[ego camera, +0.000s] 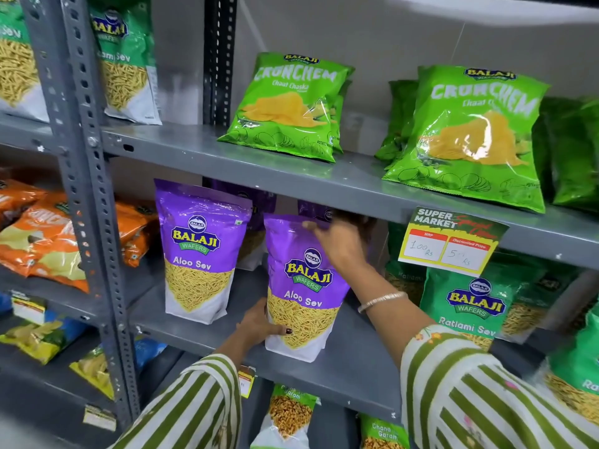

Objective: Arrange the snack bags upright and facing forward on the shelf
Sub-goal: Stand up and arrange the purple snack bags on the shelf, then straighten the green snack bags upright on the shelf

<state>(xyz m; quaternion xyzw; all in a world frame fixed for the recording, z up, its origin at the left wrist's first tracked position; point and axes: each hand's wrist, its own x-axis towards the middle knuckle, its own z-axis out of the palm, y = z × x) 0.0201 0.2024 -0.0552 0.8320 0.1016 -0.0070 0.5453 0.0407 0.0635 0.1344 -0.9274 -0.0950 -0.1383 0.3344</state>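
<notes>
Striped sleeves (479, 393) are reaching in as the left hand (259, 324) is gripping the purple snack bag (301, 288) low and the right hand (340, 243) is pinching its top, steadying it upright, label forward, on the middle shelf (340, 374).

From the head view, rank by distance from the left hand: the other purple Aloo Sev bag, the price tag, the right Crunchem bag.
From the left hand:
1. Other purple Aloo Sev bag, just to its left.
2. Price tag, up right on the shelf edge.
3. Right Crunchem bag, shelf above, far right.
</notes>
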